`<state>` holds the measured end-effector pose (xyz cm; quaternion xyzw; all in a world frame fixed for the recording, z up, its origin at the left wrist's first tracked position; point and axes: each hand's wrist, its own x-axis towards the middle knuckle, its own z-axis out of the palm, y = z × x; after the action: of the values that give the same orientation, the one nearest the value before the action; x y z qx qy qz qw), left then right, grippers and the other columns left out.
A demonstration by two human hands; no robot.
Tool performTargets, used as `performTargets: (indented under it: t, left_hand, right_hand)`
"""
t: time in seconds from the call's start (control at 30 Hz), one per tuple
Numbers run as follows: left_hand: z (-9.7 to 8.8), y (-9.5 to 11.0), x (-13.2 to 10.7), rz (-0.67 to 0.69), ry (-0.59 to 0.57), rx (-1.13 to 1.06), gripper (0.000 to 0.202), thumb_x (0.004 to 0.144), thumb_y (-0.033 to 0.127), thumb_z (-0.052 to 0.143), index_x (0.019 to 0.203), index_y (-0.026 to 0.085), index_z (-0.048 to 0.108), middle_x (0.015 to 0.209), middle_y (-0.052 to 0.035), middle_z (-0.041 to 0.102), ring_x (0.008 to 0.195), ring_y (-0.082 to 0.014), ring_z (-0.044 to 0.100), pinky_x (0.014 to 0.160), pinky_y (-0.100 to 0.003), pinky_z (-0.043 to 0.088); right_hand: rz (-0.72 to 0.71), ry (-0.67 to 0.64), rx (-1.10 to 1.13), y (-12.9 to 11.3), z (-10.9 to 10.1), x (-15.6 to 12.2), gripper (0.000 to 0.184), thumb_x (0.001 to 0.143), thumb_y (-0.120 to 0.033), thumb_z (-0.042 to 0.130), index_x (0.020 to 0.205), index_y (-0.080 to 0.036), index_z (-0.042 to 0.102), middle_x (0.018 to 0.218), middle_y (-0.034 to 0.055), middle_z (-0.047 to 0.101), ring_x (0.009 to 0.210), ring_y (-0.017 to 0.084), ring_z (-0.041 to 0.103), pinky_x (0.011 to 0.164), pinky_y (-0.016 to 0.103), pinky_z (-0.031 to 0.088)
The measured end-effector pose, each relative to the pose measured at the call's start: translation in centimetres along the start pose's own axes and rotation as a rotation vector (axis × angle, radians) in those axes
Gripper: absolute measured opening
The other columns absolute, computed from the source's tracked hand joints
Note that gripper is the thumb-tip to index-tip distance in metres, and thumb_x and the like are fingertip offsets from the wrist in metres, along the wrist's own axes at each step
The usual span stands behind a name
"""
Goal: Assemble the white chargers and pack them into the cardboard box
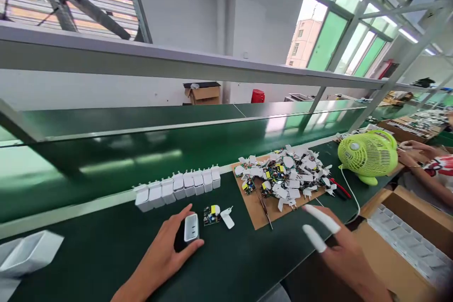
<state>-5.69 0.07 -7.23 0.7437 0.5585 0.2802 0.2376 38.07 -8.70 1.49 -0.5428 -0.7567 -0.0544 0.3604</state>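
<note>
My left hand (165,244) curls around a small white charger housing (191,228), thumb on one side and fingers on the other. Slots show on the face turned up. Just past it on the dark green bench lie a small circuit board (211,215) with a yellow part and a white plug piece (227,218). My right hand (339,245) hovers near the bench's front edge, fingers apart and holding nothing; two of them wear white finger cots. Tweezers (264,210) rest on a brown cardboard sheet (255,213) beneath a heap of circuit boards with white pieces (288,174).
A row of white housings (179,186) lines the bench's back edge. White bins (30,252) stand at left. To the right are red-handled pliers (341,188), a green fan (368,153) with its cord, an open carton (406,240) and a co-worker's hands (417,151).
</note>
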Motion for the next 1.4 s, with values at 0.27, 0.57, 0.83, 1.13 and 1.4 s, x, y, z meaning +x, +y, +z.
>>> performTargets:
  t: [0.27,0.57,0.83,1.13,1.4]
  left_hand:
    - [0.0,-0.1,-0.1,0.114,0.052,-0.008,0.08,0.089,0.044,0.074,0.157,0.031,0.035,0.135,-0.0109,0.066,0.122,-0.0317,0.065,0.103,-0.048,0.055]
    - [0.1,-0.2,0.1,0.018,0.045,-0.022,0.086,0.088,0.046,0.076,0.159,0.031,0.032,0.131,-0.0115,0.068,0.114,-0.031,0.067,0.098,-0.048,0.058]
    - [0.5,-0.2,0.3,-0.029,0.06,-0.09,0.08,0.092,0.039,0.071,0.159,0.032,0.027,0.141,-0.01,0.065,0.124,-0.029,0.067,0.105,-0.047,0.057]
    - [1.4,-0.2,0.6,0.124,0.203,-0.065,0.076,0.095,0.028,0.07,0.157,0.032,0.028,0.144,-0.0104,0.06,0.128,-0.0277,0.062,0.11,-0.051,0.053]
    - [1.3,0.9,0.9,0.273,0.22,0.037,0.075,0.097,0.019,0.065,0.159,0.03,0.025,0.141,-0.0123,0.061,0.132,-0.0289,0.057,0.11,-0.052,0.053]
  right_hand:
    - [-0.351,-0.655,0.135,-8.3,18.3,9.4,0.069,0.084,-0.033,0.077,0.143,-0.005,0.052,0.146,0.0291,0.052,0.138,0.044,0.05,0.11,0.059,0.048]
    - [-0.447,-0.72,0.261,-5.9,20.5,12.0,0.066,0.081,-0.013,0.062,0.146,-0.012,0.048,0.107,0.0138,0.066,0.103,0.03,0.063,0.091,0.047,0.057]
    - [-0.215,-0.587,0.588,-6.2,20.2,10.5,0.068,0.092,-0.013,0.051,0.155,-0.025,0.029,0.14,0.0149,0.055,0.08,0.017,0.067,0.075,0.035,0.063]
    - [-0.279,-0.392,0.709,-7.8,19.2,9.6,0.07,0.096,-0.013,0.053,0.158,-0.027,0.025,0.139,0.0157,0.055,0.115,0.026,0.067,0.094,0.042,0.064]
    - [-0.487,-0.362,0.586,-8.2,19.1,9.2,0.076,0.094,-0.007,0.048,0.162,-0.023,0.017,0.139,0.0177,0.056,0.124,0.03,0.061,0.101,0.049,0.06]
